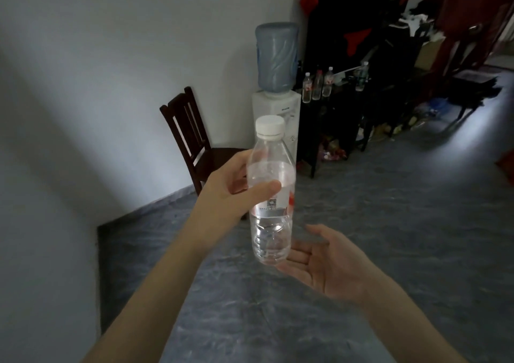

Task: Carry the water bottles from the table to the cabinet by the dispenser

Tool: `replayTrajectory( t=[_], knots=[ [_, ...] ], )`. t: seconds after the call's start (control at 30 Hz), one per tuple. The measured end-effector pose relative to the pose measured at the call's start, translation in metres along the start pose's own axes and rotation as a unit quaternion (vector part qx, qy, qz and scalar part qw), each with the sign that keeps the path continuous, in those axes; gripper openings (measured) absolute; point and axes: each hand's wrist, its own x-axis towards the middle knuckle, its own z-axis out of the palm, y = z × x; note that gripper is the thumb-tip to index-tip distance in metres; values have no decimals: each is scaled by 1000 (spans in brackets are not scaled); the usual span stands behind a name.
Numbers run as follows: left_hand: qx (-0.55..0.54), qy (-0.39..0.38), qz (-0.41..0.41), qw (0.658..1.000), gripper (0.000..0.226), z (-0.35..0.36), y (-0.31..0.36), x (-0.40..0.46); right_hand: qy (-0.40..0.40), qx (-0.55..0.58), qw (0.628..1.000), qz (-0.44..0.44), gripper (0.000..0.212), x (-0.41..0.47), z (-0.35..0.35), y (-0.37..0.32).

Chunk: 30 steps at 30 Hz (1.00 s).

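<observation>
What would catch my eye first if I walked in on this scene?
A clear water bottle with a white cap, held upright mid-frame by the left hand, while the right hand opens palm-up beneath it. Behind stands a water dispenser against the wall, with more bottles on the dark cabinet beside it.

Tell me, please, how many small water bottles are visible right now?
5: one bottle in the left hand, four on the dark cabinet at. Clutter may hide more.
</observation>
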Motion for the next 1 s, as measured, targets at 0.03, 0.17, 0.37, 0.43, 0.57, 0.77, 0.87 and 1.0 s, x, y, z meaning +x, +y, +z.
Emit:
replayTrajectory(
  t=[0.03, 0.17, 0.37, 0.43, 0.57, 0.77, 0.87, 1.0],
  knots=[
    [0, -4, -2, 1000, 48, -1, -6, 14, 2, 2, 1000, -1, 58, 9, -2, -10],
    [1, -25, -4, 1000, 61, -9, -33, 76, 14, 1, 1000, -1, 60, 53, -13, -54],
    [-5, -41, 4, 999, 61, -45, -55, 185, 29, -19, 999, -10, 62, 136, -2, -136],
    [-7, -50, 7, 999, 62, -58, -57, 225, 36, -18, 999, -14, 61, 162, 4, -166],
    [-12, -78, 18, 997, 65, -68, -66, 302, 43, 8, 999, -33, 60, 199, 6, -220],
    [-33, -140, 20, 989, 61, -44, -87, 401, 70, 74, 993, -64, 61, 226, -24, -287],
    [-33, -170, 22, 985, 60, -22, -95, 451, 87, 92, 989, -82, 59, 235, -45, -327],
    [-46, -186, 25, 981, 62, 19, -106, 519, 96, 105, 985, -102, 57, 245, -82, -387]
  ],
)
